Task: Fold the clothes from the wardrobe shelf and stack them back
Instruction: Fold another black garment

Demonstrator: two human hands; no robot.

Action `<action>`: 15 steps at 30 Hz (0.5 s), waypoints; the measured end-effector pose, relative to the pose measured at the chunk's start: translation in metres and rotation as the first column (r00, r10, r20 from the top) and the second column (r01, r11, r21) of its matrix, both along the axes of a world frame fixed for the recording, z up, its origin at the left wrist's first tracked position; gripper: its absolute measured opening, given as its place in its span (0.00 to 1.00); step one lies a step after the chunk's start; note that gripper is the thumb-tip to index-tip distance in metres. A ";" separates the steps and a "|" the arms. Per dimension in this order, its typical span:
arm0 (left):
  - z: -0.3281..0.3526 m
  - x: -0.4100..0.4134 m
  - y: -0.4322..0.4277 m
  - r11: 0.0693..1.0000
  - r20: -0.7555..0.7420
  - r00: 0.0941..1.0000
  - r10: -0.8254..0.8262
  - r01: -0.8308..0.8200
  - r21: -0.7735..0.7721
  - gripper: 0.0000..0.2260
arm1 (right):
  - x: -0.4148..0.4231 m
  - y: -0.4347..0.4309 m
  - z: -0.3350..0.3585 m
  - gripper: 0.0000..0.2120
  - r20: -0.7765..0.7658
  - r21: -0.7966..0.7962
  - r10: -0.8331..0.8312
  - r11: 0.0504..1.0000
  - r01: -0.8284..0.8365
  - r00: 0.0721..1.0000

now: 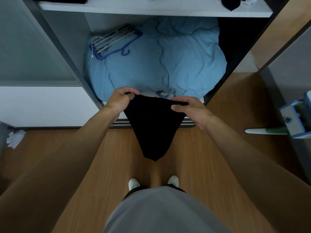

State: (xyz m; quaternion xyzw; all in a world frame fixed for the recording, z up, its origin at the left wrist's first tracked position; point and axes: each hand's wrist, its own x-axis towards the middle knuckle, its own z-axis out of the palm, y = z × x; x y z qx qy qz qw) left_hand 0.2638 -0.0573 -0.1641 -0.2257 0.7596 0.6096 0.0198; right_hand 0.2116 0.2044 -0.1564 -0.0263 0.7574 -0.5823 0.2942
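I have a black cloth (153, 128) held up in the air, in front of the open wardrobe (65, 47). My left hand (122, 100) pinches its top left corner, with the fingers curled tight round the edge. My right hand (190, 108) pinches the top right corner the same way. I hold it by both corners so it hangs flat and I can fold it neatly. Its bottom tip points down at the wood floor (193, 157), near my white shoes (134, 183). Far behind the cloth sits a big puffy blue blanket (159, 61) with some hangers (114, 41) on its left side. Up at the far top is the white shelf (151, 11), with more dark clothes (232, 2) on it. I think that is where the folded cloth goes back.
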 end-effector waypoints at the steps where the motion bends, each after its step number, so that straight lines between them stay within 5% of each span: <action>1: 0.001 0.000 0.000 1.000 0.009 1.000 0.008 -0.008 -0.012 0.15 | 0.001 0.000 -0.001 0.19 0.003 0.018 0.018 1.000 -0.018 1.000; 6: 0.005 0.001 0.005 0.994 0.094 0.990 -0.102 0.106 -0.040 0.09 | 0.006 0.000 -0.008 0.26 -0.113 0.312 0.156 0.943 -0.114 0.981; 12: 0.006 0.000 0.007 0.887 0.279 0.894 -0.350 0.412 -0.208 0.24 | 0.004 0.000 -0.016 0.09 -0.314 0.532 0.221 0.846 -0.022 0.923; 15: 0.002 -0.004 0.009 0.788 0.324 0.876 -0.357 0.468 -0.399 0.19 | 0.002 0.002 -0.014 0.06 -0.355 0.539 0.190 0.841 0.035 0.915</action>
